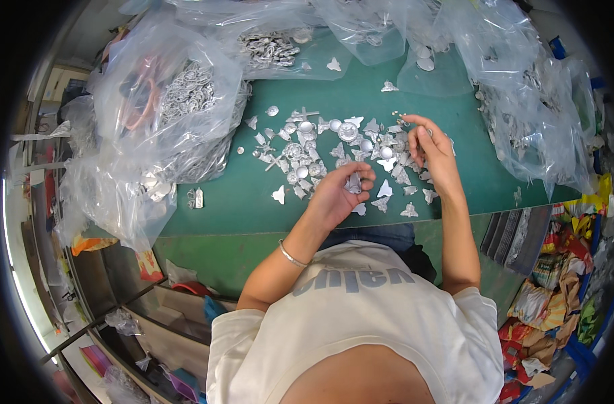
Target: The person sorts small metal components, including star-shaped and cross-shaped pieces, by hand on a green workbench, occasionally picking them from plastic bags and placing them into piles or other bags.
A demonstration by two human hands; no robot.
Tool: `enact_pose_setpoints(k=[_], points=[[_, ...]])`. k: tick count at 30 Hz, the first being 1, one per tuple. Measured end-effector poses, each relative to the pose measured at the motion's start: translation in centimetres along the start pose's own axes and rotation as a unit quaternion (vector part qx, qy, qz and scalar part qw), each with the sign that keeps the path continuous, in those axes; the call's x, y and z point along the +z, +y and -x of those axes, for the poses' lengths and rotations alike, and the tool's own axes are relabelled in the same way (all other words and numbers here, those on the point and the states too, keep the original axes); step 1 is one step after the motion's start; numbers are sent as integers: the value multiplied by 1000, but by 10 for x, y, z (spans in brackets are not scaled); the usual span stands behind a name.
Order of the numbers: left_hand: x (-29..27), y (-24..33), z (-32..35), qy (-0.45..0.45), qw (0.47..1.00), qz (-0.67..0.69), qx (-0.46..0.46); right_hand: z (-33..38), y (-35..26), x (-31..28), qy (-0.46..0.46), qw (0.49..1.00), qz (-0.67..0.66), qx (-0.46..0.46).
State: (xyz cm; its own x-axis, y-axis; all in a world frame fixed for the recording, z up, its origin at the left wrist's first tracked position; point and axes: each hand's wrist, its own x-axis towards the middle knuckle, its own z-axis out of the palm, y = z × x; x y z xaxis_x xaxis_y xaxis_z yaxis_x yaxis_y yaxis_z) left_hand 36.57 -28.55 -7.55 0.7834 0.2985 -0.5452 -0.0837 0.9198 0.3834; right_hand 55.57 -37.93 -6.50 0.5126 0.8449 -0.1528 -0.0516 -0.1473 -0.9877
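Note:
Small silver-coloured metal pieces (293,151) lie in a loose heap over the middle of the green table. Some are round and cup-shaped, some are winged, and two look like crosses. My left hand (340,192) is at the near side of the heap, palm turned up. Its fingers curl round a silver metal piece (354,182); whether more lie beneath it is hidden. At the heap's right side is my right hand (433,151), thumb and fingers closed together. A small silver bit (429,132) shows at its fingertips, too small to name.
Clear plastic bags (213,128) full of metal parts crowd the left and back of the green table (455,111). Another filled bag (532,128) covers the right side. Colourful packets (542,296) fill a rack at lower right. Open drawers (179,313) stand at lower left.

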Motion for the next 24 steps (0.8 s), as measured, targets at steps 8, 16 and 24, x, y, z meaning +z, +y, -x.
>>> enact_pose_setpoints(k=[8, 16, 24], points=[[14, -28, -22, 64, 684, -638, 346, 29, 9, -16, -35, 869, 470, -148], [25, -47, -45, 97, 530, -771, 339, 21, 30, -18, 53, 858, 458, -225], [15, -46, -51, 61, 664, -650, 364, 29, 20, -45, 14, 927, -373, 43]])
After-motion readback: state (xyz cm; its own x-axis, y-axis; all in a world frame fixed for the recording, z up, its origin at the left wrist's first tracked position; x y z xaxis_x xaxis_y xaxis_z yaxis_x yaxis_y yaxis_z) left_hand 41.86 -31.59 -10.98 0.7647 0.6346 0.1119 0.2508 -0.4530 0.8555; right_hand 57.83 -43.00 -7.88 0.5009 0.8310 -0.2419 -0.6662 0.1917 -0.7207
